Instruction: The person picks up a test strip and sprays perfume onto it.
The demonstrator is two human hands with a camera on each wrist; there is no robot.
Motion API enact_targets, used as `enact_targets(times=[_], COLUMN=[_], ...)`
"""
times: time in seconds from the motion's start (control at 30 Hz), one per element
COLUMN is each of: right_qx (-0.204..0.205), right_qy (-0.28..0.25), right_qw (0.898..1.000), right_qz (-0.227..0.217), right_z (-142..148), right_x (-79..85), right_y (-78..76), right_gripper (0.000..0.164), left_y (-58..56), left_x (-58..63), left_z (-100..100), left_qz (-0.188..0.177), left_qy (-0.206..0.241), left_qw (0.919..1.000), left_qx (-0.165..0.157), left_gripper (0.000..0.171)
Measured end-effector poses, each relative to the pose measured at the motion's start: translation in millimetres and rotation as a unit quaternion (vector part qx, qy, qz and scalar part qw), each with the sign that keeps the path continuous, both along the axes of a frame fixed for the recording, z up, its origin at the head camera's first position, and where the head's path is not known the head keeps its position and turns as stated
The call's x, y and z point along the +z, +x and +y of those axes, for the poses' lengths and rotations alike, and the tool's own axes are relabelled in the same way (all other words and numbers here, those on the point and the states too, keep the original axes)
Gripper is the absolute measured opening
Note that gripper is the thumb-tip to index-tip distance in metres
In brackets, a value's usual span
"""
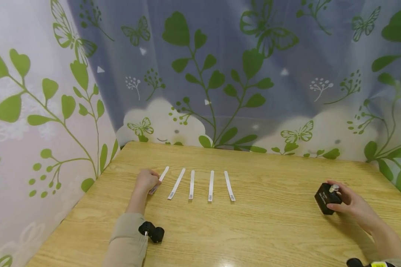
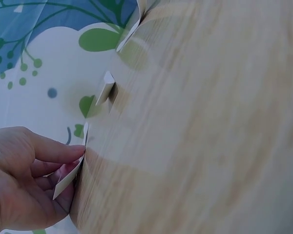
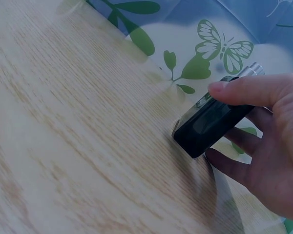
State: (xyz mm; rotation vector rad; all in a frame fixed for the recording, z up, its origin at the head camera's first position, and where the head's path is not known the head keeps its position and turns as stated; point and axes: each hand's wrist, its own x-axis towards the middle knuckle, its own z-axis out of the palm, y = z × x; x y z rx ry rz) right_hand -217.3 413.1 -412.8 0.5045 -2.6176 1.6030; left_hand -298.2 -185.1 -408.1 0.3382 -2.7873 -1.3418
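My left hand (image 1: 147, 180) is at the left end of a row of white paper test strips, pinching the leftmost strip (image 1: 165, 173) between thumb and fingers. In the left wrist view that held strip (image 2: 68, 183) bends slightly, close to the tabletop. On the right, my right hand (image 1: 359, 208) grips a black perfume bottle (image 1: 323, 200) with a silver sprayer top (image 1: 334, 187). From the right wrist, the bottle (image 3: 210, 124) looks tilted, with the thumb on one face and fingers around the other side.
Several more strips lie to the right of my left hand, among them a slanted strip (image 1: 176, 184) and a nearly straight strip (image 1: 211, 186), with small printed marks at their near ends. The wooden table (image 1: 260, 230) meets a patterned curtain (image 1: 227, 92) at the back and left.
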Motion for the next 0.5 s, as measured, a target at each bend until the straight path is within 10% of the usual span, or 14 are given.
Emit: enact_targets(times=[0.5], right_qx=[-0.018], right_qy=[0.012], right_qw=[1.000], right_qz=[-0.018], right_z=[-1.3], right_x=[2.9], right_y=[1.4], right_gripper=[0.067], left_y=[1.8], left_x=[2.4], left_z=[2.4], left_qz=[-0.017], left_qy=[0.015], left_qw=[0.9997], left_qx=[-0.006], left_gripper=[0.020])
